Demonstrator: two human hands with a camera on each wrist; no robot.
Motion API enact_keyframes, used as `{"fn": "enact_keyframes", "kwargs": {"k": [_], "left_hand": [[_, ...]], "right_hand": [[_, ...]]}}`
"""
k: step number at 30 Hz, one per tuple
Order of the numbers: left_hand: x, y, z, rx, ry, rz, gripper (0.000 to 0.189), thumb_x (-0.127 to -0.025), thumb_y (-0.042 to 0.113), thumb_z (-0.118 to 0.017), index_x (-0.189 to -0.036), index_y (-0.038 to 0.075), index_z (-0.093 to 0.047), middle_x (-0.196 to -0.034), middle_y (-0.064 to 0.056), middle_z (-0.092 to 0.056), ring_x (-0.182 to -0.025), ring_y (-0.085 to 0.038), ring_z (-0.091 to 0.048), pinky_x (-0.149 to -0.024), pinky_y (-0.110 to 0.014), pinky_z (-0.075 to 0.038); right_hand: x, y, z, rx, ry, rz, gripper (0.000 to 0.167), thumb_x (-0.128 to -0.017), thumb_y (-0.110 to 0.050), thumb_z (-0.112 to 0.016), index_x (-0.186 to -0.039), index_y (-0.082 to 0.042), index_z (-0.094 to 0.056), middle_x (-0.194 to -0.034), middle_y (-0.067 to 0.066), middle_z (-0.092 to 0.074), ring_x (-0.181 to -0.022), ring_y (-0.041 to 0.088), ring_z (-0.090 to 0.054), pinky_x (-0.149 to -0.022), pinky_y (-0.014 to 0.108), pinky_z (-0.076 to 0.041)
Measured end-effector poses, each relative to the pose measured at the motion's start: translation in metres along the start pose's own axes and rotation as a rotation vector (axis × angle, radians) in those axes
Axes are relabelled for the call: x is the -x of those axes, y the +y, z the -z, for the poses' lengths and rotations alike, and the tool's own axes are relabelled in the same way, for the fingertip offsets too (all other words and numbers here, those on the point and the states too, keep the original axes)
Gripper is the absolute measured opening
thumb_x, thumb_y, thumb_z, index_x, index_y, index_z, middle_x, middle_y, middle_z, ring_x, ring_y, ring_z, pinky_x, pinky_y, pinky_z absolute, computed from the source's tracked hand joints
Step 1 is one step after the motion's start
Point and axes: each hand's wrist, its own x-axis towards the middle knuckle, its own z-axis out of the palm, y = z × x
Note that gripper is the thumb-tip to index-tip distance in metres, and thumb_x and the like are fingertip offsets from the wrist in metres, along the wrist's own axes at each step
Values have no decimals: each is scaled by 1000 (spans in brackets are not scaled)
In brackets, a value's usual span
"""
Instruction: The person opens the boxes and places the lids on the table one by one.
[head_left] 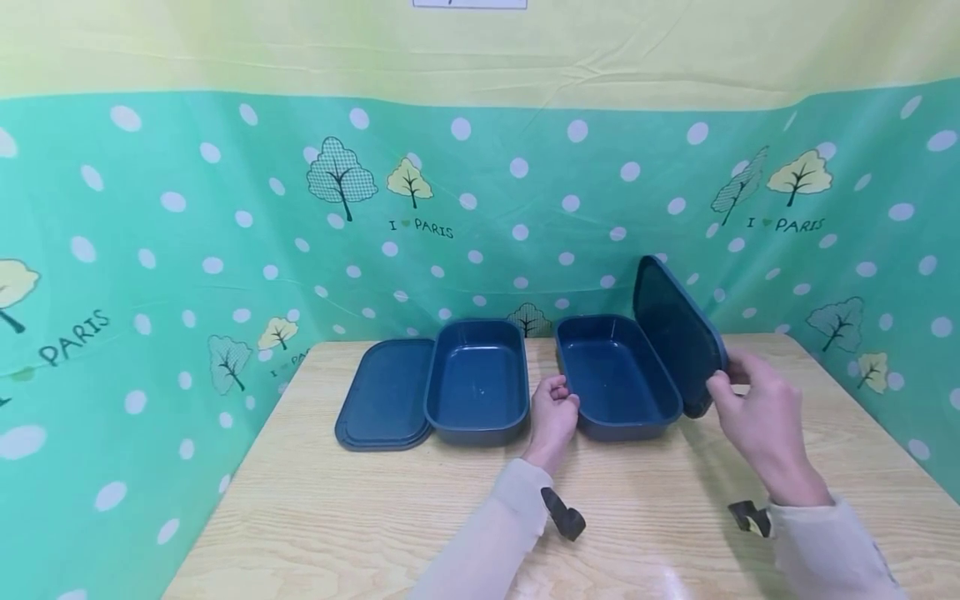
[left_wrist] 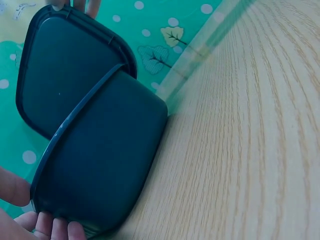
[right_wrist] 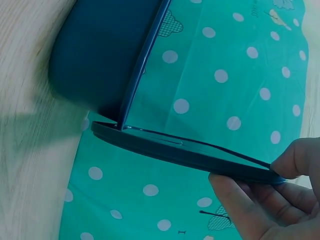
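Note:
Two dark blue rectangular food containers stand side by side without lids, the left container (head_left: 480, 383) and the right container (head_left: 618, 379). My left hand (head_left: 553, 414) holds the near left corner of the right container; its thumb is at the rim and its fingers (left_wrist: 59, 229) lie against the outer wall. A dark blue lid (head_left: 675, 342) is tilted up steeply along the right container's right side. My right hand (head_left: 761, 412) pinches that lid's near edge between thumb and fingers (right_wrist: 237, 202). In the right wrist view the lid touches the container's rim.
A second blue lid (head_left: 386, 396) lies flat on the wooden table (head_left: 360, 525), left of the left container. Behind the table and at both sides hangs a green and yellow cloth (head_left: 517, 192) with dots and trees. Each wrist carries a black strap.

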Motion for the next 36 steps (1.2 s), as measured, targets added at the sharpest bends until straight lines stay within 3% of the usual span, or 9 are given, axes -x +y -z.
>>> {"fn": "enact_keyframes", "kwargs": {"k": [6,12,14,25,36], "left_hand": [[-1,-1,0,-1,-2,0,33,-81,-7,-60,-113,0,-61,-93,-6,-56,-86,-18,-55,-77,-30,-51],[0,-2,0,9,-8,-9,33,-81,-8,-60,-114,-2,-60,-93,-7,-55,-85,-18,-55,-76,-30,-51],[1,-2,0,15,-11,-12,34,-81,-8,-59,-114,-3,-59,-93,-7,-55,-85,-18,-55,-75,-29,-51],[2,-1,1,23,-11,-13,35,-81,-8,-59,-116,-4,-59,-93,-8,-54,-86,-18,-56,-76,-29,-51],[1,-2,1,16,-15,-10,35,-81,-8,-60,-116,-2,-59,-94,-8,-55,-87,-19,-57,-76,-29,-52]], "right_hand": [[-2,5,2,-3,-18,-37,26,-87,-7,-54,-109,1,-66,-95,21,-68,-85,30,-62,-58,8,-38],[-2,10,4,-3,-6,-63,27,-89,-11,-55,-111,-1,-66,-96,19,-68,-78,-8,-49,-62,19,-38],[-2,11,5,-13,-11,-85,28,-90,-13,-55,-112,-1,-66,-97,18,-68,-77,-15,-44,-62,18,-38],[-6,18,12,-51,-50,-210,34,-93,-20,-52,-119,-2,-63,-100,18,-66,-69,-16,-50,-54,15,-41],[-7,26,11,-102,-74,-271,37,-93,-18,-51,-123,1,-60,-106,19,-64,-72,-13,-52,-53,13,-46]]}}
